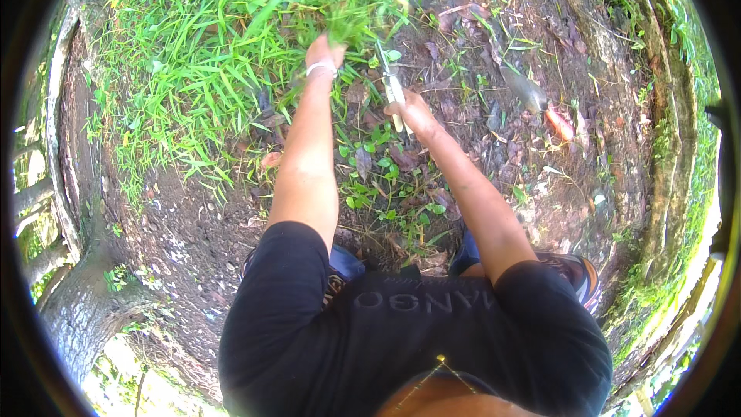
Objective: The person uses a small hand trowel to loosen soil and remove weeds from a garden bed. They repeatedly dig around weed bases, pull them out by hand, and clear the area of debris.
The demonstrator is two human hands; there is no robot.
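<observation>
My left hand (326,53), with a white band at the wrist, is closed around a bunch of green grass (346,18) at the upper middle; the bunch is blurred. To its right, my right hand (408,109) grips the pale handles of garden shears (393,88). Their narrow metal blades point up towards the grass, and the tips lie partly among the leaves. Whether the blades touch the held bunch cannot be told. A hand trowel (525,90) with an orange-red handle lies on the soil, right of my right hand.
Dense grass (191,69) covers the ground at upper left. Low leafy plants (393,176) and dry leaves lie between my forearms. A tree trunk (87,307) stands at lower left, and a long log or root (666,145) runs down the right side. My shoes (570,278) flank my body.
</observation>
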